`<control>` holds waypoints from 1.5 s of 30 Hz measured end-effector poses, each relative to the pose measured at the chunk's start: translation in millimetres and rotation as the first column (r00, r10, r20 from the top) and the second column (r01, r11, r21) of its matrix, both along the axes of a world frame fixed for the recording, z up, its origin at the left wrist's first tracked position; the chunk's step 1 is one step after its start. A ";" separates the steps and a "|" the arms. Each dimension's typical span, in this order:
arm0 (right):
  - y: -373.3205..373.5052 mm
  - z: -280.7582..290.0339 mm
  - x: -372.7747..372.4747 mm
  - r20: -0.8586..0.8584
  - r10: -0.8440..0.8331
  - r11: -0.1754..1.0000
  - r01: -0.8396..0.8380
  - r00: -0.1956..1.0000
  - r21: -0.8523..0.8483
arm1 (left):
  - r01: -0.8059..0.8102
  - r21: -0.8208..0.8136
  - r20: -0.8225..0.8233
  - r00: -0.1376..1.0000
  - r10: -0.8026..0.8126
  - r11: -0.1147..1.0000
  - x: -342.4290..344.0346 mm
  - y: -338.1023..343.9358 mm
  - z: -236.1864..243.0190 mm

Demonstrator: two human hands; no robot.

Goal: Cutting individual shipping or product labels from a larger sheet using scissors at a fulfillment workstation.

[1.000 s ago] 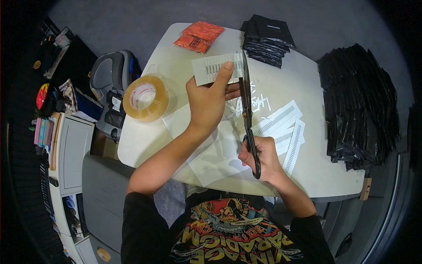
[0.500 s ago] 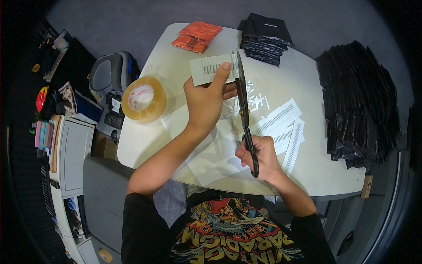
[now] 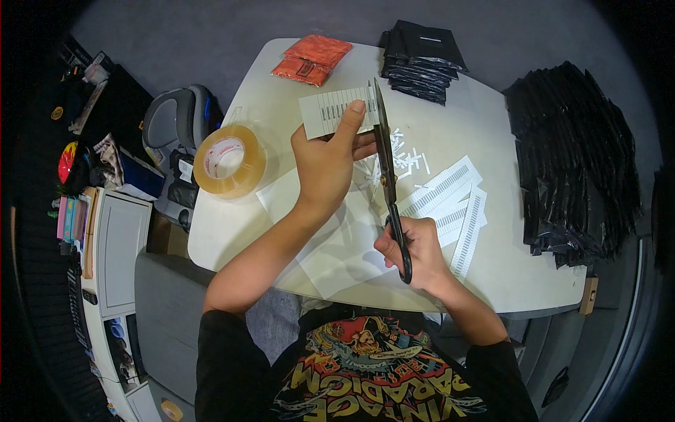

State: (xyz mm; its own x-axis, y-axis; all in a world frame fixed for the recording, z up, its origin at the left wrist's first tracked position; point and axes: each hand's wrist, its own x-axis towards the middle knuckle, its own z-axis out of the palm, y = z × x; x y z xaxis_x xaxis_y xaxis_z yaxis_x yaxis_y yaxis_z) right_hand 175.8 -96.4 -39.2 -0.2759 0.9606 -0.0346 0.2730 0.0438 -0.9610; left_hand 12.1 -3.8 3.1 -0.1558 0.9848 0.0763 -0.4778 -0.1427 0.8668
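My left hand (image 3: 329,158) is closed on a small white paper sheet (image 3: 316,116) printed with rows of short lines, the thumb pressed on its face. My right hand (image 3: 416,253) grips the handles of long dark scissors (image 3: 386,169). Their blades point away from me and lie along the sheet's right edge; whether they are fully closed there is hard to tell. Beneath the blades, small cut paper strips (image 3: 404,163) lie scattered on the table. Several longer printed paper strips (image 3: 450,184) lie fanned out beyond my right hand, and blank white paper (image 3: 330,246) lies under my forearms.
A big roll of clear tape (image 3: 253,165) lies at the left of the white table (image 3: 232,239). An orange packet (image 3: 309,60) and stacked black plastic packages (image 3: 425,53) are at the far edge. A tall black pile (image 3: 576,162) stands right; a grey seat (image 3: 169,302) is near left.
The sheet, my left hand and the scissors have shifted very slightly left. Both hands keep their hold, and the things on the table look the same.
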 end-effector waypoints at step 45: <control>-3.1 4.7 -3.4 0.070 -0.067 0.997 0.065 0.995 0.041 | 0.026 0.006 0.009 1.000 -0.026 1.000 -1.9 -1.8 4.6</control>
State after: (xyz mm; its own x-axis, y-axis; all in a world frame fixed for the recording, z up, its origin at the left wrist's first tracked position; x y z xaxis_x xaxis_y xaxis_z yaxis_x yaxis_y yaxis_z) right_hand 172.4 -99.5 -34.5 -0.2099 0.9776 -0.0150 0.3446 0.0596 -0.9368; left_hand 10.3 -5.6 7.7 -0.1305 0.9882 0.0804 -0.4896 -0.1348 0.8615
